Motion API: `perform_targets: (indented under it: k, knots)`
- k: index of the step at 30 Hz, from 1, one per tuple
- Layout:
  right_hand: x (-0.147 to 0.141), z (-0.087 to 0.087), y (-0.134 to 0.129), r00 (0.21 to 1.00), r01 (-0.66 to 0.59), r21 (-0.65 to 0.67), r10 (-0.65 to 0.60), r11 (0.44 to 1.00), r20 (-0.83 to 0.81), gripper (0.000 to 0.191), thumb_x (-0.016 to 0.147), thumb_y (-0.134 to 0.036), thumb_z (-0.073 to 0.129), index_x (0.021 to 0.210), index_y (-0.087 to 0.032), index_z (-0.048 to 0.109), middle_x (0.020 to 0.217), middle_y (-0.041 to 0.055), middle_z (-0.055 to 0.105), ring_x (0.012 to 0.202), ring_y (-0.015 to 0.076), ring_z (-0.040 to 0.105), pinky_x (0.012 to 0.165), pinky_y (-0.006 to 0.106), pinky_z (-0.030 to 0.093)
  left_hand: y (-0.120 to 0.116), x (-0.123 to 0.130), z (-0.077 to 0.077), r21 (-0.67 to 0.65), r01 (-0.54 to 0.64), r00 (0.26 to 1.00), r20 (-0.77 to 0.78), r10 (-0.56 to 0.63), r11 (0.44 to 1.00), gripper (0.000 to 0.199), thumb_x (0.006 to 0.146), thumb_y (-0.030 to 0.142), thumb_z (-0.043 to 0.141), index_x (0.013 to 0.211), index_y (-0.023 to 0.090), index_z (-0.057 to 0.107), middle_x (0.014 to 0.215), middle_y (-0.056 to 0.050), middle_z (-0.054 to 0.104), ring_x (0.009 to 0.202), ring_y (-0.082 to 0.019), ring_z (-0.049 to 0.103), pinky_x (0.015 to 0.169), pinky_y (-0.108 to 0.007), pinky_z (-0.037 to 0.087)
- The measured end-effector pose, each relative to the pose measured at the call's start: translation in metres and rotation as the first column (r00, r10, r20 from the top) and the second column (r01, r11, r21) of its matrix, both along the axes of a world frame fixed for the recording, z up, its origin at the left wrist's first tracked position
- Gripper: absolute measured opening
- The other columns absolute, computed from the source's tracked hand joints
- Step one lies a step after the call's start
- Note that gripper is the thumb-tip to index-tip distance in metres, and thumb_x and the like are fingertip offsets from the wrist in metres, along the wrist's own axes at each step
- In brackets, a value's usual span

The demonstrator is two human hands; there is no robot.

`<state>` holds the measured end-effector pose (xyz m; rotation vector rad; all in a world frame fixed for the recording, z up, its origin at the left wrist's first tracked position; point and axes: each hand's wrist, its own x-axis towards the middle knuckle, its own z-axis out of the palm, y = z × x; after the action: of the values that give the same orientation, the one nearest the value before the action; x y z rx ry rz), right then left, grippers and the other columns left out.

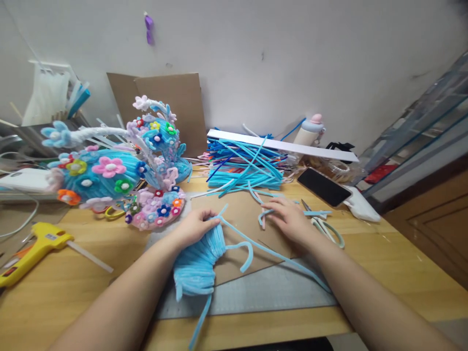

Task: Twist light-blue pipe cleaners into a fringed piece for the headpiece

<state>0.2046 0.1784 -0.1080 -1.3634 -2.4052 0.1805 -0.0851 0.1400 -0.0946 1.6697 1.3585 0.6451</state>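
Note:
My left hand (197, 227) is closed on the upper end of a light blue bundle (199, 265), wound tightly from fuzzy pipe cleaners. Loose ends stick out of it: one curls to the right, another hangs toward the table's front edge. A long light blue pipe cleaner (278, 254) runs from my left fingers across to beneath my right forearm. Over the cardboard sheet (234, 207), my right hand (288, 219) has its fingers bent around a short, curled light blue pipe cleaner (261, 217). A small pink piece (263, 223) lies against that one.
Flower-covered pipe cleaner ornaments (106, 175) stand at the left, behind a yellow glue gun (40, 251). A pile of pipe cleaners (244, 168) lies at the back under a white strip (281, 145). Scissors (327, 229) and a phone (324, 186) are at the right.

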Motion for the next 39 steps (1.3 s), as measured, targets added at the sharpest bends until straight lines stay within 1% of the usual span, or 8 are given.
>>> perform_targets:
  k: [5, 8, 13, 19, 24, 28, 32, 39]
  knots:
    - [-0.017, -0.004, 0.011, 0.987, -0.159, -0.006, 0.159, 0.987, -0.013, 0.014, 0.075, -0.019, 0.055, 0.078, -0.026, 0.067, 0.107, 0.0046, 0.06, 0.107, 0.0262, 0.047, 0.089, 0.048, 0.029, 0.005, -0.009, -0.006, -0.01, -0.043, 0.997, -0.067, 0.042, 0.999, 0.039, 0.072, 0.046, 0.05, 0.088, 0.013, 0.064, 0.077, -0.003, 0.064, 0.069, -0.017, 0.054, 0.063, -0.025, 0.041]
    - [-0.014, 0.006, 0.018, 0.925, -0.183, -0.068, 0.148, 0.981, -0.35, 0.013, 0.077, -0.027, 0.054, 0.079, -0.024, 0.067, 0.101, 0.0056, 0.064, 0.104, 0.0239, 0.052, 0.091, 0.044, 0.033, 0.007, -0.014, -0.01, -0.01, -0.064, 0.99, -0.124, 0.063, 0.998, 0.039, 0.072, 0.047, 0.049, 0.087, 0.013, 0.064, 0.074, -0.002, 0.063, 0.066, -0.017, 0.053, 0.059, -0.025, 0.04]
    - [0.014, 0.05, 0.034, 0.308, -0.174, -0.217, -0.156, 0.961, -0.939, 0.013, 0.077, -0.033, 0.057, 0.086, -0.025, 0.062, 0.093, 0.0015, 0.067, 0.097, 0.0194, 0.058, 0.087, 0.039, 0.043, -0.002, -0.016, 0.018, 0.206, -0.125, 0.939, -0.291, 0.183, 0.97, 0.034, 0.074, 0.042, 0.049, 0.09, 0.014, 0.062, 0.085, -0.006, 0.063, 0.079, -0.021, 0.056, 0.072, -0.03, 0.042]
    - [0.049, 0.117, 0.045, -0.207, -0.278, -0.187, -0.249, 0.942, -0.946, 0.012, 0.081, -0.02, 0.051, 0.074, -0.023, 0.059, 0.086, -0.0021, 0.065, 0.088, 0.0129, 0.059, 0.077, 0.03, 0.048, -0.067, 0.02, 0.102, 0.6, -0.028, 0.877, -0.368, 0.308, 0.799, 0.029, 0.079, 0.035, 0.047, 0.103, 0.022, 0.057, 0.111, -0.006, 0.055, 0.104, -0.023, 0.048, 0.089, -0.035, 0.036]
    - [0.051, 0.164, 0.004, -0.11, -0.29, -0.126, -0.163, 0.949, -0.98, 0.014, 0.081, -0.016, 0.052, 0.073, -0.023, 0.061, 0.055, -0.0054, 0.045, 0.043, 0.0016, 0.038, 0.038, 0.013, 0.029, -0.114, 0.084, 0.095, 0.468, 0.568, 0.732, -0.663, -0.157, 0.677, 0.032, 0.077, 0.034, 0.051, 0.107, 0.023, 0.058, 0.126, -0.01, 0.05, 0.1, -0.026, 0.053, 0.072, -0.034, 0.043]
    - [0.057, 0.162, -0.048, 0.336, -0.075, -0.143, -0.11, 0.987, -0.936, 0.017, 0.07, -0.035, 0.065, 0.076, -0.019, 0.066, 0.048, -0.0014, 0.042, 0.044, 0.0076, 0.04, 0.038, 0.022, 0.026, -0.112, 0.126, 0.067, 0.097, 0.75, 0.448, -0.802, -0.395, 0.654, 0.036, 0.078, 0.031, 0.049, 0.108, 0.014, 0.06, 0.127, -0.016, 0.047, 0.086, -0.026, 0.058, 0.052, -0.032, 0.038]
    - [0.068, 0.121, -0.08, 0.666, 0.075, -0.378, -0.328, 0.923, -0.67, 0.031, 0.064, -0.047, 0.066, 0.08, -0.022, 0.069, 0.059, 0.0043, 0.054, 0.054, 0.0137, 0.047, 0.043, 0.025, 0.037, -0.092, 0.169, 0.064, 0.022, 0.726, 0.431, -0.793, -0.43, 0.687, 0.041, 0.068, 0.032, 0.058, 0.103, 0.01, 0.062, 0.113, -0.019, 0.056, 0.081, -0.027, 0.055, 0.049, -0.033, 0.035]
    - [0.078, 0.045, -0.095, 0.489, 0.028, -0.518, -0.463, 0.855, -0.739, 0.027, 0.07, -0.041, 0.063, 0.087, -0.02, 0.06, 0.069, 0.0042, 0.059, 0.053, 0.0116, 0.049, 0.042, 0.021, 0.038, -0.067, 0.217, 0.023, 0.271, 0.741, 0.542, -0.781, -0.31, 0.614, 0.024, 0.078, 0.019, 0.046, 0.092, 0.01, 0.064, 0.093, -0.014, 0.059, 0.089, -0.024, 0.05, 0.067, -0.033, 0.035]
